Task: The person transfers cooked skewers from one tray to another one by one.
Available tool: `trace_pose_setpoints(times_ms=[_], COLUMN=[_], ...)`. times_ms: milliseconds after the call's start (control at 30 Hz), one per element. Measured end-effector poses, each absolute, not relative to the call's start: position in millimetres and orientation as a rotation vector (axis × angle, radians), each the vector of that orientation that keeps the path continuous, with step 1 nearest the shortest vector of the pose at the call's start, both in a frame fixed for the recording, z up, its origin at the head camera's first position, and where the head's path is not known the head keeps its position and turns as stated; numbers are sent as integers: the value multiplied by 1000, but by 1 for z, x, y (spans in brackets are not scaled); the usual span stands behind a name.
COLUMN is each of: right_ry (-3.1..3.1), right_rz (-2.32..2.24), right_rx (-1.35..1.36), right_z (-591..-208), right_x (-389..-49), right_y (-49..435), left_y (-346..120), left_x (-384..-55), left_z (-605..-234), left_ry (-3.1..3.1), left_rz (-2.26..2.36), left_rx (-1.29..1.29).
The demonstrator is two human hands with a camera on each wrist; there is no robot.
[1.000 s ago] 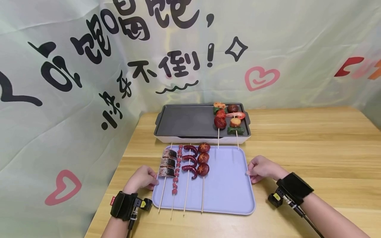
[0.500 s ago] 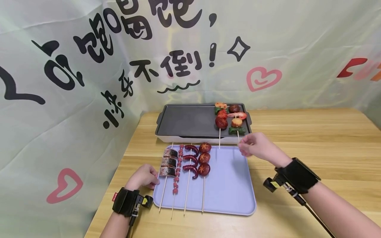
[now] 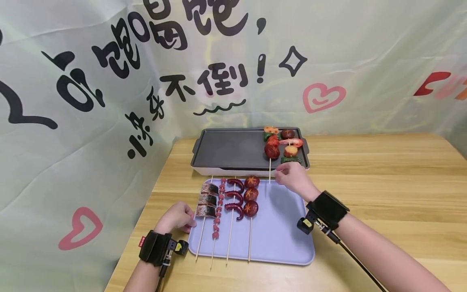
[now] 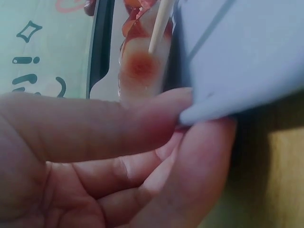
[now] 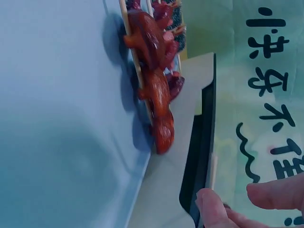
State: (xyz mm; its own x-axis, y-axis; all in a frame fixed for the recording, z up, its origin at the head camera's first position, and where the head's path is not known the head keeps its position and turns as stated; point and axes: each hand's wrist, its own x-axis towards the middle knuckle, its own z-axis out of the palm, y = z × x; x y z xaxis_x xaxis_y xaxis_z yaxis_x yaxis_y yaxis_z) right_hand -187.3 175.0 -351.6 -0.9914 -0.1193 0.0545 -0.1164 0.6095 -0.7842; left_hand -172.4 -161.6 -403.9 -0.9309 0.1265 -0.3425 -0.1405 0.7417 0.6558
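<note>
A lavender tray [image 3: 281, 227] lies on the table; my left hand [image 3: 176, 217] pinches its left rim between thumb and finger, as the left wrist view shows at close range. On the tray lie a skewer of dark-skinned chunks [image 3: 206, 199], a skewer of small red pieces [image 3: 218, 209], a tentacle skewer [image 3: 233, 196] and a mushroom skewer [image 3: 250, 194]. Above the tray's far right, my right hand [image 3: 296, 178] is beside the bare stick of a mixed skewer [image 3: 272, 151]. In the right wrist view its thumb [image 5: 278, 192] and forefinger [image 5: 211, 204] stand apart.
Behind the tray stands a dark griddle [image 3: 230, 148] with a pale base. A second mixed skewer [image 3: 290, 151] with a shrimp lies at its right end, its stick hidden by my hand. A printed cloth [image 3: 233, 97] hangs at the back and left.
My right hand has left the tray's right rim, gone up to the right mixed skewer's stick, then moved left towards the other one. My left hand stays on the rim.
</note>
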Motion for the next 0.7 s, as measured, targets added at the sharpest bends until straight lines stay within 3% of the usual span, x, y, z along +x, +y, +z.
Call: trace_pose_setpoints(times_ms=[300, 700], right_ry=[2808, 2377], right_rz=[-1419, -1889], right_rx=[-93, 215], right_z=[-362, -369], right_x=[-196, -204], right_y=[158, 151], left_y=[-161, -160], left_x=[-171, -171], left_z=[-402, -403], left_ry=[2578, 2583], left_rz=[1037, 1023], left_rx=[-22, -26])
